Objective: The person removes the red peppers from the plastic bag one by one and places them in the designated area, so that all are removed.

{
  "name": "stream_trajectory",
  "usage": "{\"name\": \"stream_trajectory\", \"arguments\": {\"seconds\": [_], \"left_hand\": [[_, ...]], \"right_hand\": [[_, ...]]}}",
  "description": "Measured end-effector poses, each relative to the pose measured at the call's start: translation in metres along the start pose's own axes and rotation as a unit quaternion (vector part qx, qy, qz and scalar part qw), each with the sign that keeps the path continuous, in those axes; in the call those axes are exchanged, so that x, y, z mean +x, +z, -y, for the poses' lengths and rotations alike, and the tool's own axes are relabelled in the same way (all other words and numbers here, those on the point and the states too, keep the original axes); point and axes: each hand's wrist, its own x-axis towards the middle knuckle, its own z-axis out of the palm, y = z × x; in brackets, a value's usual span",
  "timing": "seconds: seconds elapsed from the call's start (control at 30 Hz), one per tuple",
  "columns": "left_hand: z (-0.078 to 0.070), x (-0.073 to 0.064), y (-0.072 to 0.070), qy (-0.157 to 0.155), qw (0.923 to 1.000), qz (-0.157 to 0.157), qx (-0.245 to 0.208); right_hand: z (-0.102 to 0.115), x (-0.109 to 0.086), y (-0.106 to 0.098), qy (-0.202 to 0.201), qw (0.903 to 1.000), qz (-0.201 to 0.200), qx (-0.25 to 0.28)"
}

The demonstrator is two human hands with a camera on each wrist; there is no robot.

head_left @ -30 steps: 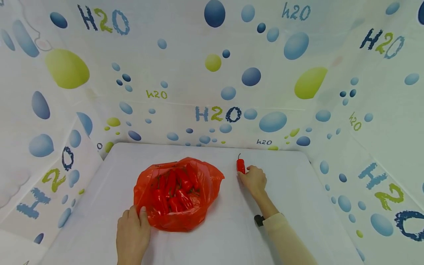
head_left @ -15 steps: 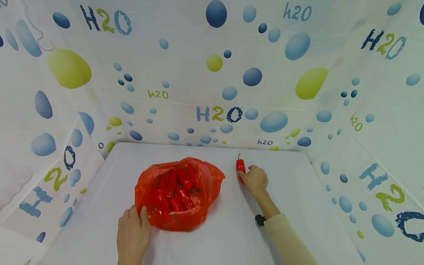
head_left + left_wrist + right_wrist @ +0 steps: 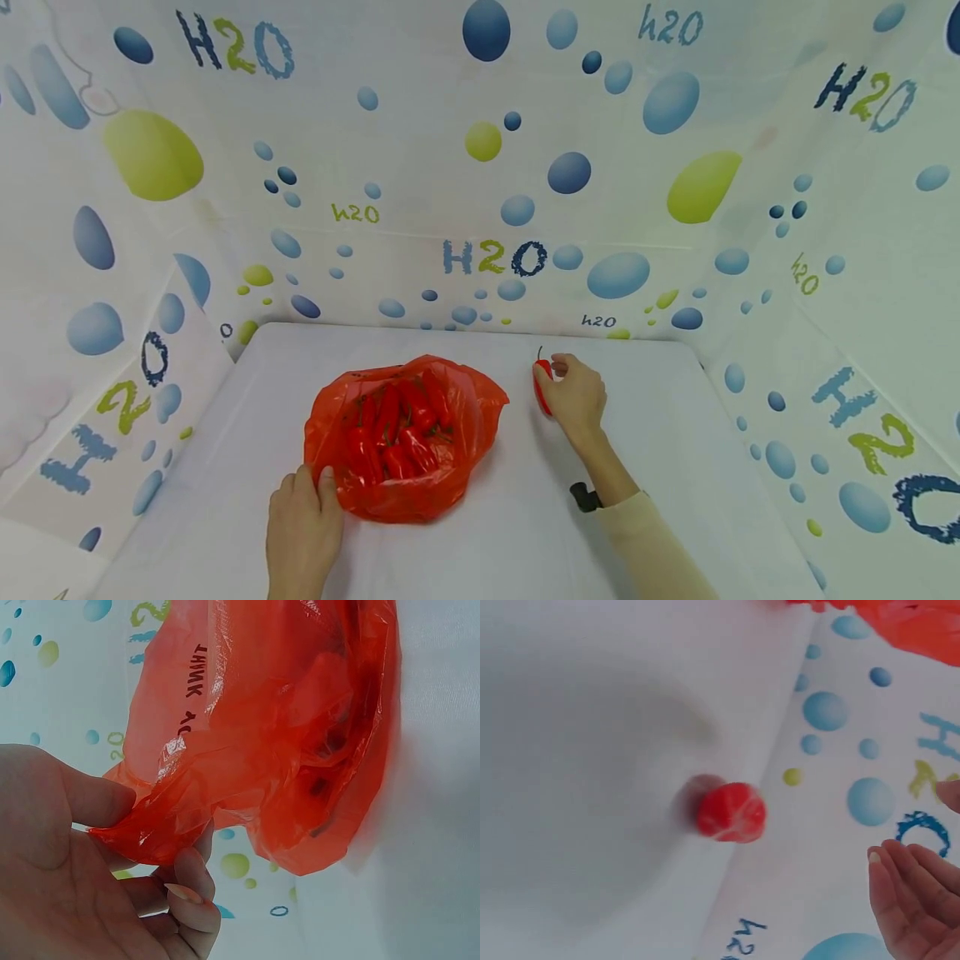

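Observation:
A red plastic bag (image 3: 405,505) lies open on the white table, with several red peppers (image 3: 387,417) inside. My left hand (image 3: 303,525) pinches the bag's near left edge between thumb and fingers; the left wrist view shows gathered plastic (image 3: 161,829) in that grip. To the right of the bag, one red pepper (image 3: 543,403) lies on the table, stem pointing away. Right above it hovers my right hand (image 3: 581,398), covering part of it in the head view. In the right wrist view, the pepper (image 3: 733,813) sits apart from the hand's loosely bent fingers (image 3: 922,892).
The white table (image 3: 675,467) is bordered by a wall covering (image 3: 420,150) printed with blue and green drops at the back and on both sides. A dark wrist strap piece (image 3: 585,497) sits at my right sleeve (image 3: 648,542).
My right hand has drawn off the single pepper's lower end and risen toward its stem side, uncovering that lower end. The left hand and bag stay as they were.

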Motion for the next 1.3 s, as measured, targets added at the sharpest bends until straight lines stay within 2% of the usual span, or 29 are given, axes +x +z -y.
{"name": "stream_trajectory", "arguments": {"seconds": [0.23, 0.57, 0.8, 1.07, 1.3], "left_hand": [[-0.001, 0.0, 0.0, -0.005, 0.9999, 0.01, 0.0], [-0.003, 0.0, -0.001, -0.008, 0.9999, 0.014, 0.001], [-0.003, -0.001, 0.0, 0.009, 0.9999, 0.0, -0.008], [-0.004, -0.001, 0.0, 0.002, 1.0, 0.003, -0.006], [-0.004, -0.002, 0.001, 0.003, 0.9999, 0.006, -0.008]], "right_hand": [[0.025, -0.007, -0.016, -0.059, 0.9951, -0.045, 0.065], [0.051, -0.026, -0.033, -0.169, 0.9731, -0.06, 0.145], [0.072, -0.05, -0.035, -0.21, 0.9612, -0.039, 0.174], [0.079, -0.073, -0.019, -0.258, 0.9456, -0.01, 0.198], [0.085, -0.093, -0.006, -0.281, 0.9383, 0.025, 0.2]]}}
